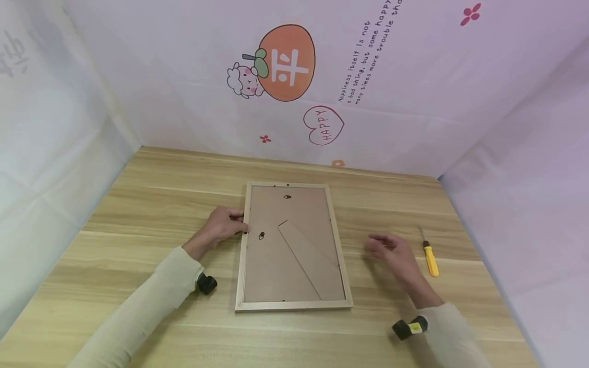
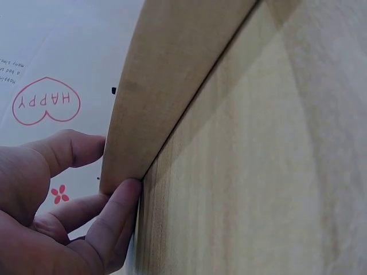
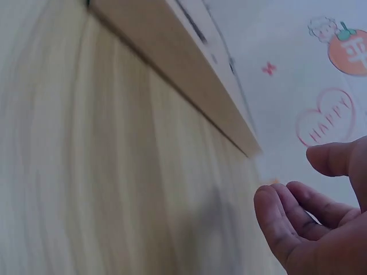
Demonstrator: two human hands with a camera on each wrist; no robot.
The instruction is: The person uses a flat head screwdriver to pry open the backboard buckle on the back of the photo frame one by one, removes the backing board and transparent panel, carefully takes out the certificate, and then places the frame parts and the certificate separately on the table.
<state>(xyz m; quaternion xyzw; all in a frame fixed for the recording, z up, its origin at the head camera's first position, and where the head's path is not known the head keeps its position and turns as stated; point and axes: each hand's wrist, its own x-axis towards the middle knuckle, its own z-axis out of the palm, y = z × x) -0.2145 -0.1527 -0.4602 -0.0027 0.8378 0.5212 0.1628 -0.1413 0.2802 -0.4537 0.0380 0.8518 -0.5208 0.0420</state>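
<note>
Lying flat across the whole lower part of the head view is a pale wooden table [image 1: 138,204], walled on three sides by a white sheet [image 1: 414,102] printed with an orange fruit, a small sheep, a pink "HAPPY" heart and lines of text. Near the middle of the table rests a picture frame [image 1: 292,305], face down, its brown backing board turned up with a folded stand flap running diagonally across it and small metal clips at the edges.

Both arms wear cream sleeves [image 1: 152,301], each with a small black camera strapped at the wrist.

The left hand [image 1: 223,225] sits at the frame's left side, about halfway along it. In the left wrist view its fingertips [image 2: 123,197] press against the outer edge of the frame's wooden rail, the thumb [image 2: 69,146] lying at the rail's other face, so the hand lightly pinches the edge.

The right hand [image 1: 391,250] hovers over the table to the right of the frame, apart from it and holding nothing; its fingers [image 3: 275,215] are loosely curved and spread.

Just beyond the right hand, further right on the table, lies a small screwdriver [image 1: 430,258] with a yellow handle, its metal tip pointing away from the person.
</note>
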